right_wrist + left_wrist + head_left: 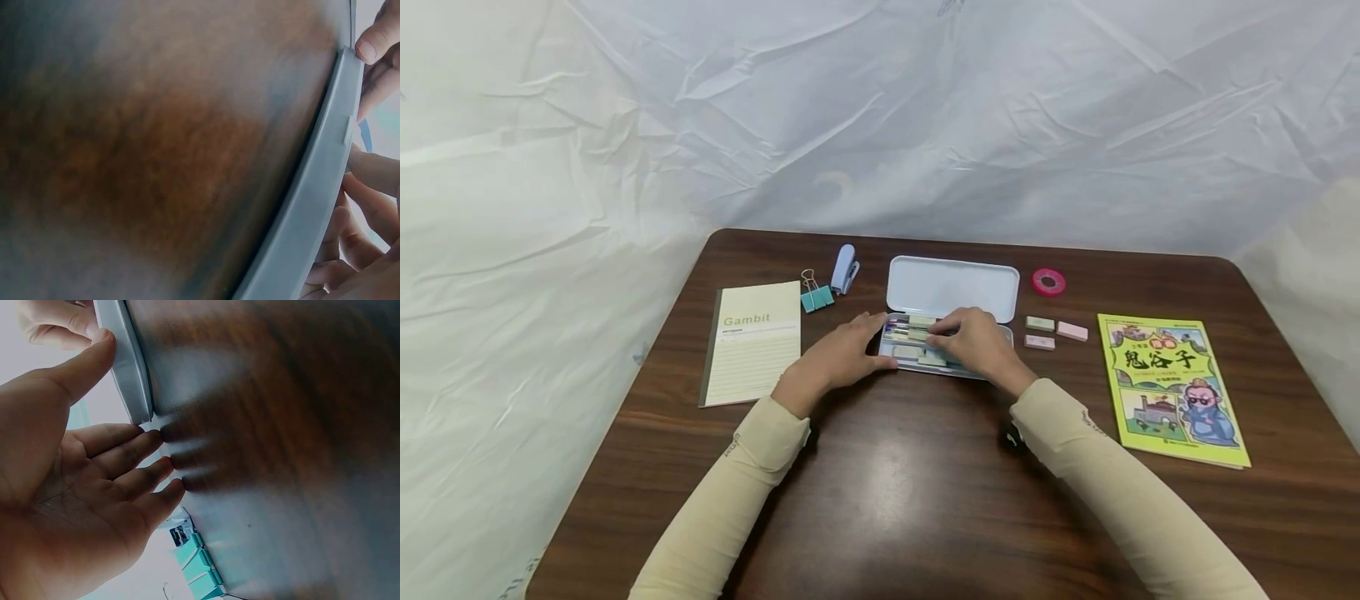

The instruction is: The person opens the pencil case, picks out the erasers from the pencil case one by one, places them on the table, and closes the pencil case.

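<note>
A pale blue pencil case (952, 287) lies with its lid folded back. Pens (896, 328) and small pale green blocks that look like erasers are inside. At the left end of the case, my left hand (842, 354) rests its thumb on the near rim, with its fingers extended by the far corner. Those fingers (134, 475) look nearly straight, their tips touching the table. My right hand (979, 343) reaches into the case, thumb and index finger pinching the end of a pale green eraser (917, 335). In the right wrist view, the case wall (312, 194) hides what the fingertips touch.
Three erasers (1072, 331) lie right of the case, with a pink ring-shaped tape roll (1048, 282) behind. A yellow comic book (1176, 387) is farther right. On the left are a notebook (754, 346), a teal binder clip (817, 298) and a light blue stapler (844, 268).
</note>
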`<state>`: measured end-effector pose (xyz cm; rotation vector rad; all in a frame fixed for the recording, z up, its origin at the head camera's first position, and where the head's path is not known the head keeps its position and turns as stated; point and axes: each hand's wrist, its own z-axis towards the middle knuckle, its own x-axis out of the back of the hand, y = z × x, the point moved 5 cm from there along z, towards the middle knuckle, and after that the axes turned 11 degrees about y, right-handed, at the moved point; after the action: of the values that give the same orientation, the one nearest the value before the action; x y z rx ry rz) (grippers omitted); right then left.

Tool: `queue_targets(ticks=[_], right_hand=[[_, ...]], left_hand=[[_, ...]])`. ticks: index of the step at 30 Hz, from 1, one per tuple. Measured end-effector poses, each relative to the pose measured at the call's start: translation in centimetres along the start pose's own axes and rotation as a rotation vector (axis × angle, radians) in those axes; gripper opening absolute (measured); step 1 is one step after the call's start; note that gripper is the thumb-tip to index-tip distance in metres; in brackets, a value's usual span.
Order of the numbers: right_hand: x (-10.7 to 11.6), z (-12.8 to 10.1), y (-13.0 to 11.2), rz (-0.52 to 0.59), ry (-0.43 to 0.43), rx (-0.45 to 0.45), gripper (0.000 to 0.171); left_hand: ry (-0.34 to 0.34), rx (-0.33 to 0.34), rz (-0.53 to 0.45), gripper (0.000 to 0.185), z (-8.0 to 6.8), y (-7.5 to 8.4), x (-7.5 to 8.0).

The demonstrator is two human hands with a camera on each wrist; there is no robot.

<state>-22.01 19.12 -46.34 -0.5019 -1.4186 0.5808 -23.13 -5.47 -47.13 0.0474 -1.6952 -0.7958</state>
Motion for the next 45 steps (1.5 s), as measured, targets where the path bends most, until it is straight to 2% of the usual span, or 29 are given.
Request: queue_targets(ticks=[10,12,14,19,22,28,36,45], right_hand=[[-0.2,0.0,0.3,0.035,0.009,0.019,0.014],[0.0,-0.1,0.4,0.046,0.009,0.020,0.013],[0.3,-0.3,0.4,0.060,0.002,0.033,0.014],[3.1,-2.1,-1.6,0.105,-0.020,0.006,0.018],[5.3,-3.2,-2.9,0.111,-0.021,-0.033,0.019],[7.6,-3.9,-1.5,0.084,0.007,-0.072,0.023],[9.4,-4.8,0.5,0.027,0.032,-0.124,0.027],[11.0,-5.7,2.3,-0.005,0.063,-0.159,0.027]], left_hand=[[0.002,-0.011,-0.012,0.098,-0.5,0.9,0.4],[0.005,-0.009,-0.028,0.098,-0.2,0.6,0.1],[0.002,-0.017,-0.012,0.098,-0.5,1.2,0.5],[0.008,-0.024,0.000,0.098,-0.5,1.2,0.5],[0.012,-0.019,0.003,0.100,0.0,0.3,-0.1],[0.000,-0.018,-0.006,0.102,-0.2,0.3,0.1],[-0.021,-0.008,-0.004,0.100,-1.0,1.4,1.1],[-0.005,-0.038,0.045,0.106,-0.1,-0.4,-0.1]])
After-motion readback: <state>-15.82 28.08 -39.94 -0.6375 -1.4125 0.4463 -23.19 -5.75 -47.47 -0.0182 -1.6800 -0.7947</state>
